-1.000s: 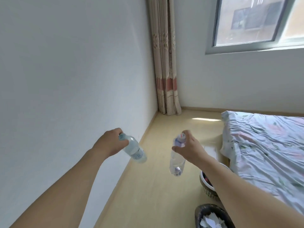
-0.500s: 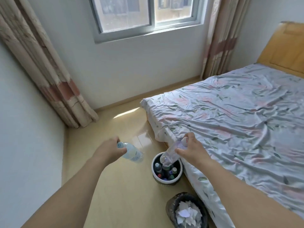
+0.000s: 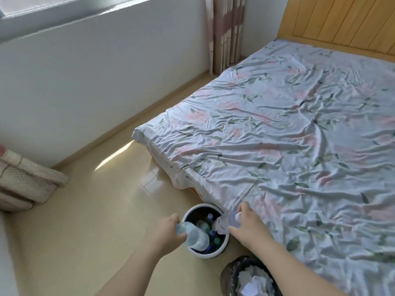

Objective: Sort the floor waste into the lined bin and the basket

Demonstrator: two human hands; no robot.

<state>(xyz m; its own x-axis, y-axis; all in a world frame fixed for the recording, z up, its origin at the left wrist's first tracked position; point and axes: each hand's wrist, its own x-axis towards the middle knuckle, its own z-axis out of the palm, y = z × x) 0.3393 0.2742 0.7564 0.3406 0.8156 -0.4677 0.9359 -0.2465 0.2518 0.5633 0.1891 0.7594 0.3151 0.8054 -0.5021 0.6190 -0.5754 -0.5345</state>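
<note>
A round white-rimmed basket [image 3: 193,210] stands on the floor by the bed's near corner, with several plastic bottles inside. My left hand [image 3: 165,232] grips a cloudy plastic bottle [image 3: 195,235] by its neck, the body tilted over the basket's near rim. My right hand [image 3: 249,223] holds a clear plastic bottle [image 3: 222,223] near its cap, the base pointing down into the basket's right side. A dark bin with a black liner [image 3: 232,272] holds crumpled white paper at the bottom edge, just right of the basket.
A bed with a wrinkled floral sheet [image 3: 288,146] fills the right side, and its wooden headboard [image 3: 342,20] is at the top right. Curtains hang at the left edge [image 3: 23,182] and the far corner [image 3: 226,33]. Pale wood floor [image 3: 85,221] lies left of the basket.
My view has swung right and down from the wall to the bed and basket. Both hands have carried their bottles down over the basket's opening.
</note>
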